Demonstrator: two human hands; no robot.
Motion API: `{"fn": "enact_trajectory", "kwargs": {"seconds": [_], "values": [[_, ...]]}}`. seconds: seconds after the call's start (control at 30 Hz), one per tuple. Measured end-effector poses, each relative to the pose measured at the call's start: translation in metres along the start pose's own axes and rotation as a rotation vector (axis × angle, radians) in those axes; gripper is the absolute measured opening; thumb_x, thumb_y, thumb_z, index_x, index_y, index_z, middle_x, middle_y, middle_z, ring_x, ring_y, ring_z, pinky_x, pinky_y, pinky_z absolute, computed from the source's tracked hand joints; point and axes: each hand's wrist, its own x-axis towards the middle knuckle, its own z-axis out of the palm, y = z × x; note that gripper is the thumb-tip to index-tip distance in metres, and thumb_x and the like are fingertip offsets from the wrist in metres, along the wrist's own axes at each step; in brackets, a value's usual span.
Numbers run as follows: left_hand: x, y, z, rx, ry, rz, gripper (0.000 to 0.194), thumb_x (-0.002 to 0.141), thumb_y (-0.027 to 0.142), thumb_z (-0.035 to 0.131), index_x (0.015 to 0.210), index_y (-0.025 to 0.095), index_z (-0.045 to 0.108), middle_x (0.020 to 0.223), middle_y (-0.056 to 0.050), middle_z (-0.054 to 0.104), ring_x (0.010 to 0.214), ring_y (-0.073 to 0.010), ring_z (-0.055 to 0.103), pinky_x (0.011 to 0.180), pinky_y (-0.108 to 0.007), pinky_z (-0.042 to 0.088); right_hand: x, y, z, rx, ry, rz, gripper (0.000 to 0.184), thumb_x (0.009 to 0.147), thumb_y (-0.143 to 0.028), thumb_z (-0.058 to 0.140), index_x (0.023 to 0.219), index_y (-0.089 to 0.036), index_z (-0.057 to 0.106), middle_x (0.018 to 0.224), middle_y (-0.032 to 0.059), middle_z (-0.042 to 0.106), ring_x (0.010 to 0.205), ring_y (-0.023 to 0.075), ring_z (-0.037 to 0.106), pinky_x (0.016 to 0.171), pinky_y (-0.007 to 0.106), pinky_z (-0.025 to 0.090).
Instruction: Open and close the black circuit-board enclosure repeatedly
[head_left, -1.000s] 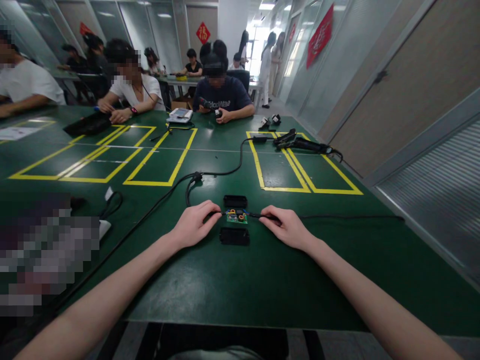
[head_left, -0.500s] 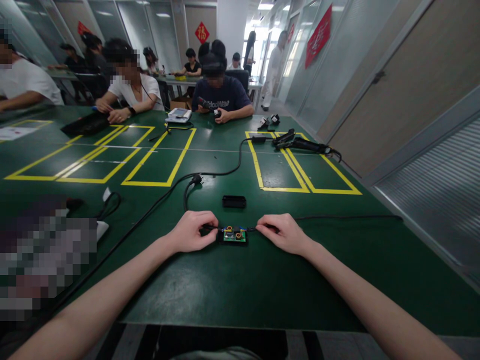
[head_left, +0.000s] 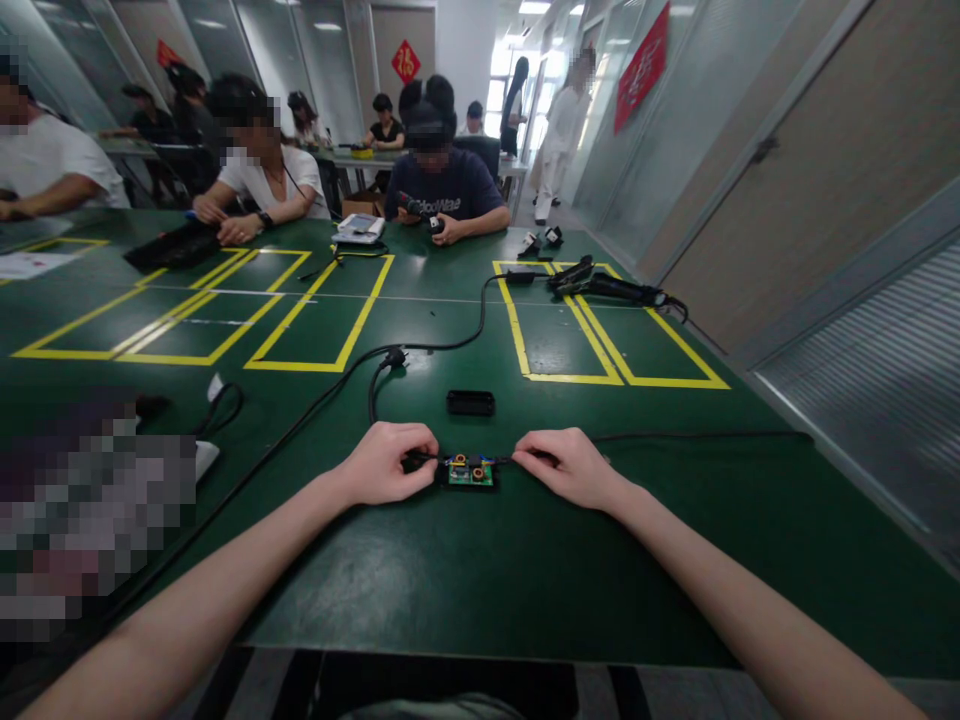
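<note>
A: In the head view, how are your hands working?

B: Your left hand (head_left: 390,463) is pinching the left cable (head_left: 442,459), thumb and fingertips nearly meeting on it. Your right hand (head_left: 566,466) is gripping the right cable (head_left: 505,460) just as narrowly, close to its end.

A: And where is the circuit board (head_left: 470,472) sitting?

B: It is lying between your hands, coils facing up, over the near case half (head_left: 496,480) on the green table (head_left: 480,575). A dark edge is showing beside it. Whether the board is resting fully down inside, I am not seeing clearly enough to tell.

A: So what is looking done?

B: The cables are running to opposite ends of your board, and by my judgement it is lining up well with that half.

A: And what is looking undone?

B: The far case half (head_left: 471,403) is lying apart, just beyond the board, its hollow seemingly facing up. Your case is standing uncovered, I'd judge, with the halves not yet joined.
</note>
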Motion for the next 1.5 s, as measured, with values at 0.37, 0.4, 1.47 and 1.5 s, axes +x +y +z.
{"fn": "enact_trajectory", "kwargs": {"seconds": [0.37,0.4,1.47,1.5], "values": [[0.000,0.000,0.001,0.004,-0.060,-0.044,0.013,0.087,0.024,0.057,0.079,0.018,0.065,0.067,0.002,0.061,0.055,-0.0096,0.052,0.055,-0.020,0.039,0.000,-0.002,0.000,0.014,-0.034,0.025,0.035,0.107,-0.040,0.052,0.087,-0.019,0.072,0.073,0.0026,0.071,0.057,0.0130,0.060,0.058,0.025,0.042],[0.000,0.000,0.001,0.007,-0.061,-0.040,0.013,0.088,0.024,0.057,0.079,0.018,0.065,0.067,0.002,0.061,0.055,-0.0099,0.052,0.055,-0.020,0.039,0.000,-0.002,-0.001,0.015,-0.040,0.023,0.035,0.107,-0.040,0.052,0.087,-0.019,0.073,0.073,0.0025,0.072,0.058,0.0131,0.061,0.058,0.025,0.042],[0.002,0.009,0.005,0.008,-0.095,0.076,0.022,0.105,0.026,0.054,0.095,0.018,0.072,0.090,-0.007,0.073,0.085,-0.0182,0.067,0.079,-0.030,0.054,0.004,-0.026,0.004,0.059,-0.022,-0.142,0.021,0.103,-0.024,0.059,0.085,-0.020,0.068,0.092,0.0082,0.071,0.082,0.0188,0.066,0.073,0.031,0.053],[0.003,0.010,0.005,0.002,-0.095,0.072,0.023,0.105,0.026,0.053,0.094,0.018,0.072,0.090,-0.007,0.073,0.084,-0.0181,0.067,0.078,-0.029,0.054,0.004,-0.027,0.003,0.059,-0.029,-0.143,0.020,0.102,-0.024,0.059,0.085,-0.020,0.069,0.092,0.0082,0.071,0.083,0.0187,0.066,0.073,0.031,0.053]]}}
